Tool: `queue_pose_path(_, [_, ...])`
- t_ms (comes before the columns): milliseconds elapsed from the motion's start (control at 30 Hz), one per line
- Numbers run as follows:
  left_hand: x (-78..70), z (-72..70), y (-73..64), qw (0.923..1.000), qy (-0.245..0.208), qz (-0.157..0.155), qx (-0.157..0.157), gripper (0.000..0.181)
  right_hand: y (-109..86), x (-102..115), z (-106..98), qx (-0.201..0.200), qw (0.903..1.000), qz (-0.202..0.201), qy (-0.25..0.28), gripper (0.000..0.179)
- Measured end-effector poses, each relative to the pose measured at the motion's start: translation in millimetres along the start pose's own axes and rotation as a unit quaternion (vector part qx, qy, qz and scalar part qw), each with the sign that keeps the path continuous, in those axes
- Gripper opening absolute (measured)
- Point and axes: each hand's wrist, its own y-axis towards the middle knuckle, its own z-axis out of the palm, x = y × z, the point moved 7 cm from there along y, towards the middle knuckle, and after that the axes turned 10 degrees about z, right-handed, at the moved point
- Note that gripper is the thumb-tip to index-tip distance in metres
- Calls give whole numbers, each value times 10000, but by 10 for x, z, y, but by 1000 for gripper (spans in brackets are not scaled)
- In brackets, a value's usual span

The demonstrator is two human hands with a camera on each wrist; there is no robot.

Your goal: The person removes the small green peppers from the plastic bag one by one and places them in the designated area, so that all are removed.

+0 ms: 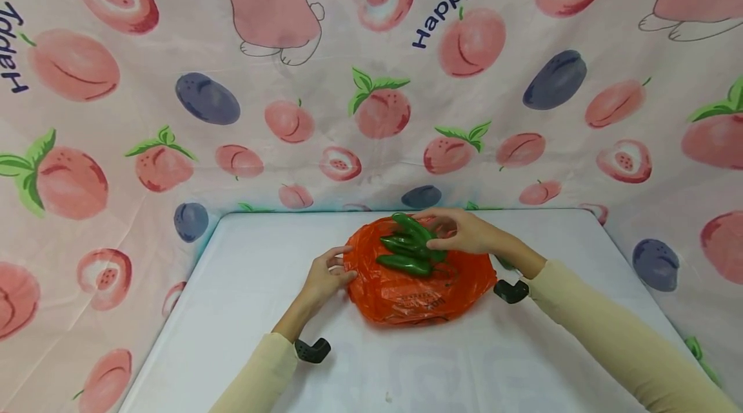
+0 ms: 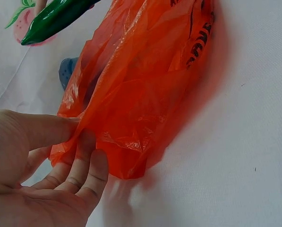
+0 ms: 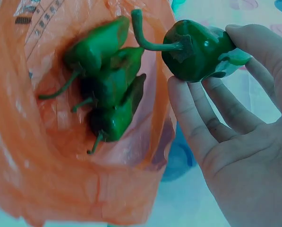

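"Happy" twice on fruit-print backdrop (image 1: 336, 45); orange bag (image 1: 377, 300) print illegible.

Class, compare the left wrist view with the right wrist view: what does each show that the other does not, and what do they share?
Only the left wrist view shows the left hand, holding the edge of the orange bag between thumb and fingers.

Only the right wrist view shows the palm of the right hand, and three peppers lying on the bag with their stems visible.

Both show the orange bag, dark printing on it and at least one green pepper.
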Motion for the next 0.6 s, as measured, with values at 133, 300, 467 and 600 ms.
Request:
queue_pose_path(133, [8,-1,-3,10000,6,-25,-15,55,-59,-43,-92,-41,10000,51,40,61])
queue_pose_path(300, [22,4,-2,10000,-25,-16,-48,57,-160,-105,-238,-256,9996,138,64,61])
queue_pose_path(467, [-45,16,-27,10000,-64,-38,-54,57,-270,-142,-365,-442,9990,97,-42,60])
queue_pose_path(600, [-101,21,-55,9999,-89,0,-86,57,-342,-208,-452,-518,9985,157,-5,60])
